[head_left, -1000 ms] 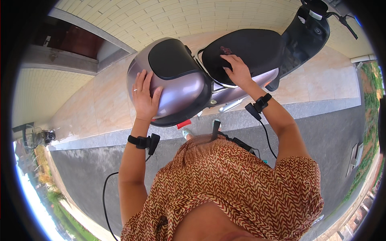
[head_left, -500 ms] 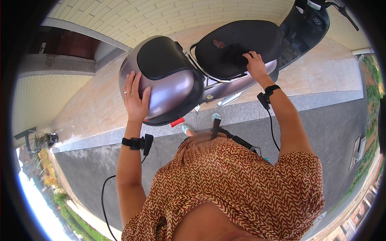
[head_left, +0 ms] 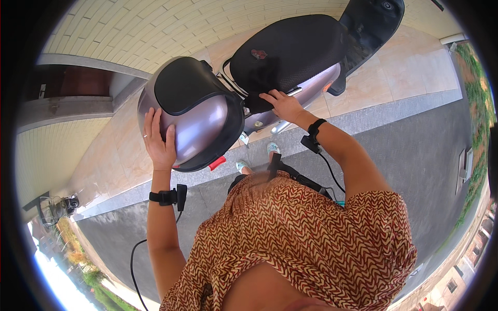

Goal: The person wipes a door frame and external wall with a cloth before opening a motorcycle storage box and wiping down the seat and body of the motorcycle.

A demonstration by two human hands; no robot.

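A: Left hand (head_left: 160, 139) first: palm flat, fingers spread wide against the glossy mauve side of the scooter's rear storage box (head_left: 199, 116). It is not gripping anything, just pressing on the shell. My read is that it steadies the box.

B: And the right hand (head_left: 282, 105)?

A: Fingers curled down onto a dark cloth (head_left: 258, 102), bunched at the back edge of the black seat (head_left: 288, 52). It is closed on that cloth, right in the gap between seat and box.

B: Why there?

A: Judging by the pose, the cloth is pressed where the seat's rear lip meets the body, so one hand braces while the other works.

B: Further out?

A: The scooter stands on pale paving tiles (head_left: 394, 78), just beside the grey kerb strip (head_left: 373, 116). The person stands on the asphalt, a wired black wrist strap (head_left: 168, 196) on the left forearm.
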